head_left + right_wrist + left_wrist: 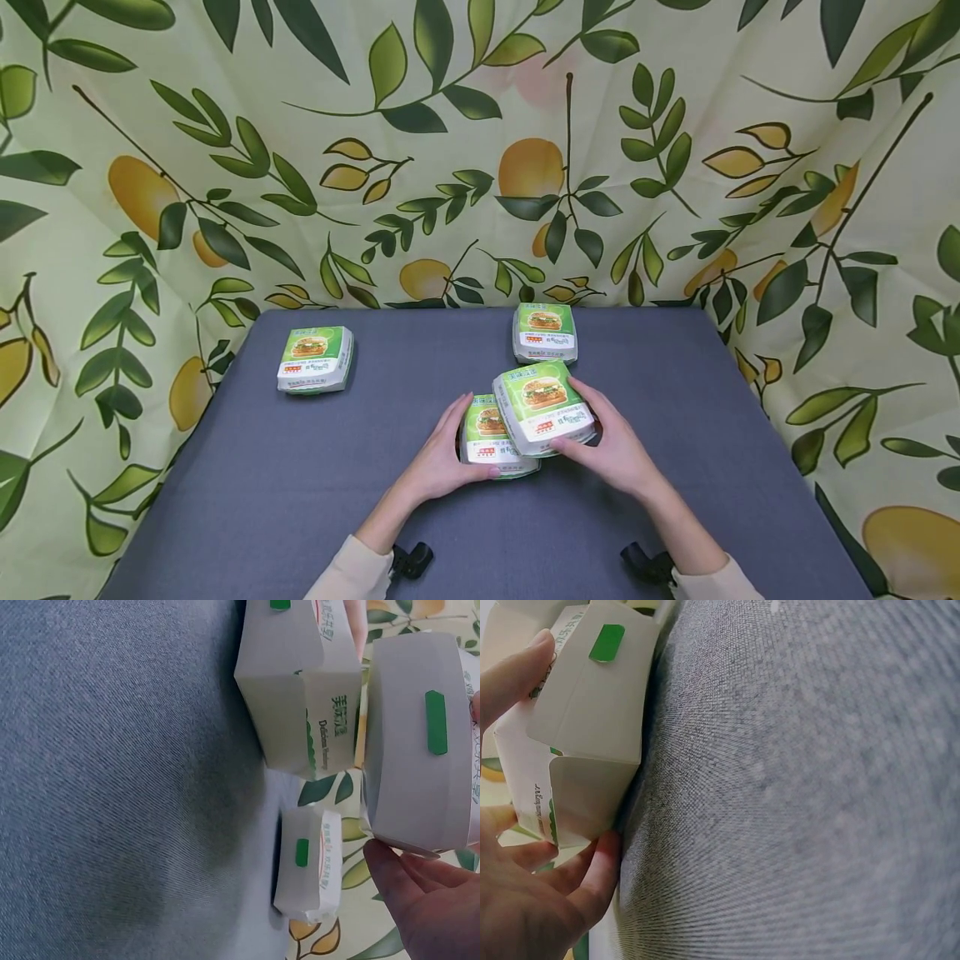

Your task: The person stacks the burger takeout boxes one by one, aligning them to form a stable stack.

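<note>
Near the middle of the table, my left hand (438, 462) grips a green and white burger box (483, 429) that sits on the cloth, thumb at its front and fingers along its left side. My right hand (611, 437) holds a second burger box (543, 404) by its right side, slightly tilted. In the right wrist view this held box (412, 742) is raised above the lower box (300, 697), with a narrow gap between them. Seen from the head, it covers the lower box's right part. Green tabs show on the closed boxes' fronts.
Behind the held box, a third burger box (546, 333) stands near the table's back edge. Another burger box (315, 358) is at the back left. A grey-blue cloth (300, 500) covers the table, and a leaf-patterned curtain (465, 208) hangs behind it.
</note>
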Demonstrator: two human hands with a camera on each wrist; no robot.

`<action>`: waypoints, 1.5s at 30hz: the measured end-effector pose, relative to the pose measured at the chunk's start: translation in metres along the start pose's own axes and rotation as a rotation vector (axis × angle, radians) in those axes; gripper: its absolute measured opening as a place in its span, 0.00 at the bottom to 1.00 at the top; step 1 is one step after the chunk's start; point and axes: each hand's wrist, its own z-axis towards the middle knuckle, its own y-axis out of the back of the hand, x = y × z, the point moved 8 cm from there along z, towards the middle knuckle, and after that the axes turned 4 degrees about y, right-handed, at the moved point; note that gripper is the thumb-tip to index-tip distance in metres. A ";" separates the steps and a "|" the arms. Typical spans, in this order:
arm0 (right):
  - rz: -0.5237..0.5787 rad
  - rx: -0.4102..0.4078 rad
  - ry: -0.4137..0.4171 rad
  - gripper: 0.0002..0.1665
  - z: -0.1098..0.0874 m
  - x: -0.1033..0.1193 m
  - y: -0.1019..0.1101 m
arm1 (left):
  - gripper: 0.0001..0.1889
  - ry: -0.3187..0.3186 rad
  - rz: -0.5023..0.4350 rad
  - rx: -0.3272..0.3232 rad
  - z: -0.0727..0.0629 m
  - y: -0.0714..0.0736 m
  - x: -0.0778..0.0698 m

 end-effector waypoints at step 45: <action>0.077 -0.032 -0.015 0.51 -0.002 0.010 -0.019 | 0.63 -0.023 -0.144 0.036 -0.014 0.016 -0.012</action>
